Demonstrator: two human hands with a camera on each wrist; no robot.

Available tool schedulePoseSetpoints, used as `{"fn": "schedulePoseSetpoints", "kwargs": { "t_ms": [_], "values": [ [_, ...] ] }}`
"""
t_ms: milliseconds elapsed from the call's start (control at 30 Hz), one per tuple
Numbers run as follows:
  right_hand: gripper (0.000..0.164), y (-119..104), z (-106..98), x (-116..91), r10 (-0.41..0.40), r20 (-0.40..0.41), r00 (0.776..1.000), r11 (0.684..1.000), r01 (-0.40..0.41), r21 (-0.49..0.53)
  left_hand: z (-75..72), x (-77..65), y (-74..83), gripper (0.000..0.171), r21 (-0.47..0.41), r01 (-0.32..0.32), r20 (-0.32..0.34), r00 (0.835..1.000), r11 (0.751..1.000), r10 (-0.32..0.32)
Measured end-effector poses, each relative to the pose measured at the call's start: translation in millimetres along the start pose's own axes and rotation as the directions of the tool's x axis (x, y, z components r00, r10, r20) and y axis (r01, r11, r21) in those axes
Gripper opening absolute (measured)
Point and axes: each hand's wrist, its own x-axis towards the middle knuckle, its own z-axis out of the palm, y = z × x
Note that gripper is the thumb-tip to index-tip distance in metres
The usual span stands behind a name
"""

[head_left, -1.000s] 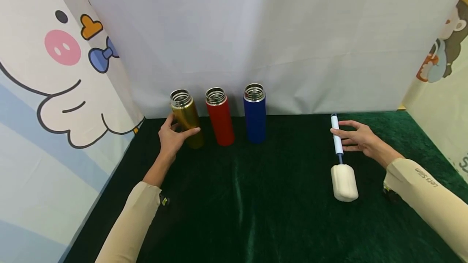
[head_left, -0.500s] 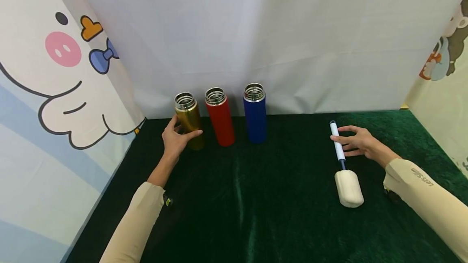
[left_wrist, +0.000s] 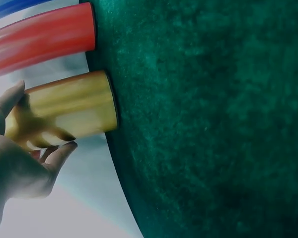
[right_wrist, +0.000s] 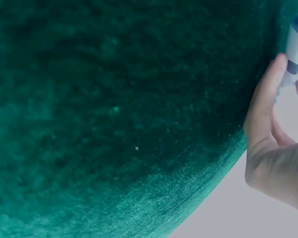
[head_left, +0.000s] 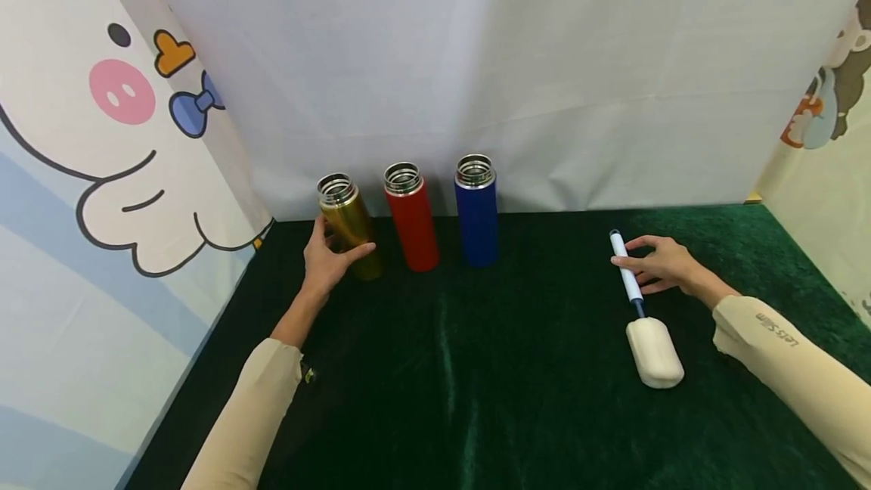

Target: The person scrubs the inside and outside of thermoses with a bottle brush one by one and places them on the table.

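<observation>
On the left in the head view, my left hand [head_left: 323, 265] grips a gold vacuum bottle [head_left: 348, 219], thumb on one side and fingers on the other. The bottle is lidless and leans slightly left; its smooth lower body [left_wrist: 84, 106] also shows in the left wrist view. Over on the right, my right hand [head_left: 665, 263] pinches the white handle [head_left: 627, 283] of a bottle brush between thumb and fingers. Its white sponge head [head_left: 655, 352] points down toward me. In the right wrist view only part of the handle [right_wrist: 297, 47] appears, at the upper right edge.
Right of the gold bottle stand a red bottle [head_left: 412, 225] and a blue bottle [head_left: 476, 221], both lidless and upright. A dark green cloth [head_left: 531, 369] covers the table. A white curtain [head_left: 578, 82] hangs close behind the bottles, with printed cartoon walls at both sides.
The brush has come slightly nearer me, its handle tilting left and its sponge head swinging right. The gold bottle shifted right and straightened, then leaned left again, still in my left hand.
</observation>
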Motion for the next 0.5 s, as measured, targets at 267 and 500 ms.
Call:
{"fn": "schedulePoseSetpoints", "kwargs": {
  "t_ms": [267,500],
  "values": [
    [0.077,2,-6,-7,-0.014,-0.006,1.0,0.997,0.013,-0.075,-13.8,-6.0,-12.8,0.087,0.057,0.017,0.114,0.993,0.998,-0.023],
    [0.075,12,-18,-23,-0.138,-0.072,0.988,0.961,0.116,-0.251,-40.6,-19.1,-30.9,0.09,0.271,-0.034,0.209,0.978,0.962,-0.025]
  ]
}}
